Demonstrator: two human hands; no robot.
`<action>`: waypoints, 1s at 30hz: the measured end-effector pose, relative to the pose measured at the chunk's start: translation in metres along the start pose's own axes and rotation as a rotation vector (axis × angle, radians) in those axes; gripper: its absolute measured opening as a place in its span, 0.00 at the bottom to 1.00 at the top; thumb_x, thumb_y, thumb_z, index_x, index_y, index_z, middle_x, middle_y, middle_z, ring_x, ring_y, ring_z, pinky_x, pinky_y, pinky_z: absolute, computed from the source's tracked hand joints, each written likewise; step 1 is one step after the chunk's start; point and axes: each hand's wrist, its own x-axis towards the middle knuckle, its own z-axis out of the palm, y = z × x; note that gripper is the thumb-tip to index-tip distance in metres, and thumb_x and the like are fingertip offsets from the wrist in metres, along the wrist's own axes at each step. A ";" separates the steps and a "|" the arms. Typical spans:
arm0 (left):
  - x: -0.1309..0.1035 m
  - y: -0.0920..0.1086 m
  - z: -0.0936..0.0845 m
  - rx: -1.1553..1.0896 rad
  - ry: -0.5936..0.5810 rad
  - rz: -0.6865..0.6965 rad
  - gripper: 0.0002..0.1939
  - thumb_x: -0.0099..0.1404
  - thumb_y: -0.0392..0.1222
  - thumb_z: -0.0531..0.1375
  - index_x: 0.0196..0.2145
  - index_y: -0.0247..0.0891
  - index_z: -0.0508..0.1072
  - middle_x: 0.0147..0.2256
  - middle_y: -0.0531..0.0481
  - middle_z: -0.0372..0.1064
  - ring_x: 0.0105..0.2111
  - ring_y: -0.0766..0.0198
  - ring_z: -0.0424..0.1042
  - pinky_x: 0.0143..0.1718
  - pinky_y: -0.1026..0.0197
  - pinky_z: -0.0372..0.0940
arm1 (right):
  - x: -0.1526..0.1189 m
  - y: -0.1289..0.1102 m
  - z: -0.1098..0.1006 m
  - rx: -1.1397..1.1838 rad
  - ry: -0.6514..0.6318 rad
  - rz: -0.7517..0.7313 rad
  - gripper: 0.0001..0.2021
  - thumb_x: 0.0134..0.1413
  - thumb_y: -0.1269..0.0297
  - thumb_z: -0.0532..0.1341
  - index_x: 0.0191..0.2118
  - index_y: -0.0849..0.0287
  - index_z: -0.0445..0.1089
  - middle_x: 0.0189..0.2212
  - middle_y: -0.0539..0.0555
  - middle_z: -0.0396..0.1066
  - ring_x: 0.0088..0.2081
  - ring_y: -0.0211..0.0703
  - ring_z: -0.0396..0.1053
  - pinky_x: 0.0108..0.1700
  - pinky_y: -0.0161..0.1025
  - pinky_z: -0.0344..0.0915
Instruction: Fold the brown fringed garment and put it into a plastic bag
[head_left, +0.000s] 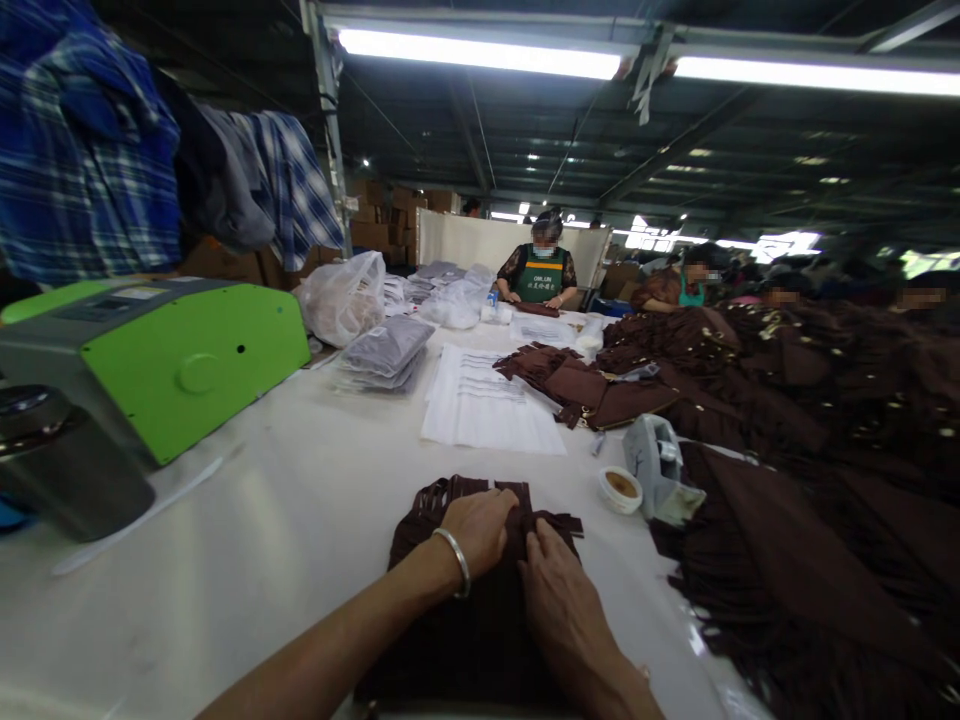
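A dark brown fringed piece [480, 640] lies on the white table [300, 500] at the near edge, its strips showing at the far end. My left hand [480, 525], with a silver bangle at the wrist, rests on its upper part, the fingers bent and pressed together near the middle strips. Just to the right, my right hand [555, 580] lies on the same piece, palm down, fingertips against its right side. What may be pinched under the left fingers is too small to make out.
A green and grey machine [217, 350] and a dark flask [67, 470] stand left. Ahead lie white sheets [480, 400] and bagged items [386, 350]. Right are a tape dispenser [660, 465], a small tub [620, 488] and piled brown fringed pieces [810, 520]. A person [544, 270] works opposite.
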 end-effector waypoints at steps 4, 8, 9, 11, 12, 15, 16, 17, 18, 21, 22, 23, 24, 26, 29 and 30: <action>-0.011 -0.005 0.004 0.007 -0.014 0.063 0.16 0.59 0.29 0.52 0.43 0.40 0.71 0.42 0.46 0.72 0.45 0.55 0.70 0.50 0.55 0.64 | -0.006 -0.022 -0.002 -0.020 -0.018 -0.024 0.23 0.52 0.80 0.51 0.54 0.78 0.68 0.58 0.75 0.62 0.61 0.60 0.59 0.61 0.51 0.60; -0.009 -0.009 0.007 -0.028 0.013 0.077 0.16 0.62 0.29 0.51 0.43 0.39 0.72 0.41 0.46 0.71 0.43 0.58 0.70 0.49 0.58 0.64 | -0.012 -0.027 -0.030 0.097 -0.055 -0.159 0.21 0.57 0.76 0.50 0.54 0.67 0.70 0.57 0.65 0.67 0.57 0.52 0.66 0.58 0.44 0.65; -0.008 -0.010 0.007 -0.036 0.025 0.079 0.16 0.62 0.30 0.50 0.44 0.39 0.71 0.41 0.47 0.71 0.44 0.58 0.70 0.49 0.59 0.64 | -0.014 -0.024 -0.038 0.144 -0.043 -0.190 0.19 0.59 0.73 0.50 0.52 0.63 0.71 0.56 0.62 0.68 0.55 0.50 0.68 0.57 0.43 0.66; -0.003 -0.010 0.007 -0.043 0.048 0.087 0.16 0.63 0.30 0.50 0.45 0.39 0.71 0.42 0.47 0.71 0.44 0.58 0.70 0.49 0.59 0.64 | -0.017 -0.015 -0.046 0.195 0.018 -0.207 0.17 0.63 0.67 0.50 0.50 0.58 0.73 0.53 0.58 0.72 0.52 0.48 0.71 0.55 0.43 0.68; -0.001 -0.010 0.007 -0.042 0.057 0.094 0.17 0.64 0.30 0.49 0.46 0.39 0.71 0.43 0.46 0.70 0.45 0.58 0.70 0.50 0.59 0.64 | -0.017 -0.009 -0.047 0.191 0.062 -0.193 0.17 0.64 0.64 0.51 0.50 0.57 0.73 0.53 0.57 0.72 0.53 0.49 0.70 0.56 0.45 0.68; 0.006 -0.011 0.011 -0.028 0.043 0.140 0.20 0.63 0.30 0.51 0.50 0.42 0.69 0.46 0.46 0.69 0.48 0.57 0.68 0.51 0.57 0.63 | -0.018 0.012 -0.035 0.126 0.162 -0.108 0.20 0.62 0.60 0.54 0.57 0.59 0.68 0.59 0.59 0.64 0.61 0.56 0.61 0.62 0.56 0.59; 0.008 -0.011 0.013 -0.016 0.026 0.160 0.20 0.63 0.30 0.52 0.51 0.43 0.69 0.47 0.46 0.69 0.48 0.56 0.68 0.50 0.56 0.64 | -0.018 0.017 -0.027 0.114 0.144 -0.084 0.22 0.61 0.58 0.56 0.59 0.60 0.66 0.61 0.60 0.61 0.62 0.58 0.58 0.62 0.58 0.57; 0.010 -0.011 0.015 -0.001 0.004 0.179 0.21 0.62 0.30 0.53 0.51 0.43 0.70 0.48 0.46 0.69 0.47 0.54 0.68 0.50 0.55 0.65 | -0.020 0.022 -0.019 0.111 0.101 -0.065 0.24 0.61 0.57 0.56 0.60 0.62 0.64 0.62 0.62 0.59 0.63 0.59 0.56 0.62 0.60 0.57; 0.010 -0.011 0.018 0.014 -0.018 0.197 0.20 0.61 0.30 0.55 0.50 0.43 0.71 0.48 0.45 0.70 0.47 0.52 0.69 0.48 0.53 0.65 | -0.021 0.024 -0.010 0.114 0.048 -0.055 0.26 0.60 0.56 0.57 0.60 0.63 0.64 0.62 0.63 0.58 0.63 0.60 0.56 0.62 0.60 0.57; 0.006 -0.009 0.025 0.051 -0.053 0.234 0.17 0.60 0.31 0.57 0.46 0.41 0.74 0.49 0.42 0.69 0.48 0.46 0.67 0.48 0.47 0.65 | -0.030 0.025 0.007 0.136 -0.071 -0.056 0.28 0.60 0.53 0.56 0.61 0.66 0.62 0.62 0.64 0.56 0.63 0.60 0.55 0.62 0.60 0.57; 0.003 -0.007 0.027 0.055 -0.059 0.242 0.16 0.61 0.32 0.57 0.46 0.41 0.74 0.50 0.41 0.69 0.49 0.46 0.67 0.48 0.46 0.64 | -0.034 0.024 0.009 0.151 -0.080 -0.062 0.28 0.60 0.54 0.56 0.62 0.65 0.61 0.63 0.64 0.56 0.63 0.60 0.54 0.62 0.59 0.57; -0.001 -0.006 0.026 0.053 -0.065 0.248 0.16 0.62 0.33 0.57 0.47 0.42 0.74 0.50 0.41 0.69 0.49 0.46 0.67 0.49 0.45 0.64 | -0.038 0.023 0.009 0.177 -0.082 -0.071 0.28 0.60 0.54 0.57 0.62 0.64 0.61 0.63 0.63 0.56 0.63 0.60 0.54 0.62 0.59 0.57; -0.006 -0.006 0.025 0.045 -0.072 0.252 0.15 0.63 0.34 0.57 0.47 0.43 0.74 0.50 0.43 0.69 0.48 0.47 0.68 0.49 0.46 0.64 | -0.042 0.024 0.006 0.219 -0.089 -0.082 0.28 0.59 0.54 0.58 0.62 0.63 0.62 0.62 0.62 0.56 0.63 0.60 0.55 0.62 0.59 0.57; -0.015 -0.011 0.016 0.018 -0.074 0.247 0.15 0.64 0.35 0.56 0.47 0.46 0.73 0.51 0.48 0.69 0.49 0.52 0.68 0.52 0.51 0.62 | -0.047 0.028 -0.005 0.356 -0.107 -0.071 0.27 0.56 0.52 0.59 0.59 0.59 0.66 0.60 0.61 0.60 0.61 0.60 0.59 0.60 0.57 0.60; -0.028 -0.036 -0.008 -0.026 0.016 0.073 0.15 0.66 0.36 0.54 0.49 0.45 0.70 0.51 0.49 0.68 0.51 0.57 0.66 0.55 0.57 0.59 | -0.045 0.052 -0.026 0.627 -0.079 0.154 0.24 0.55 0.46 0.58 0.53 0.53 0.72 0.55 0.57 0.70 0.57 0.56 0.66 0.59 0.51 0.64; -0.032 -0.050 -0.016 -0.033 0.053 -0.027 0.14 0.66 0.36 0.53 0.49 0.42 0.69 0.49 0.47 0.69 0.50 0.57 0.67 0.54 0.56 0.59 | -0.041 0.064 -0.032 0.712 -0.063 0.281 0.24 0.54 0.43 0.57 0.50 0.51 0.73 0.52 0.56 0.73 0.55 0.56 0.68 0.58 0.49 0.65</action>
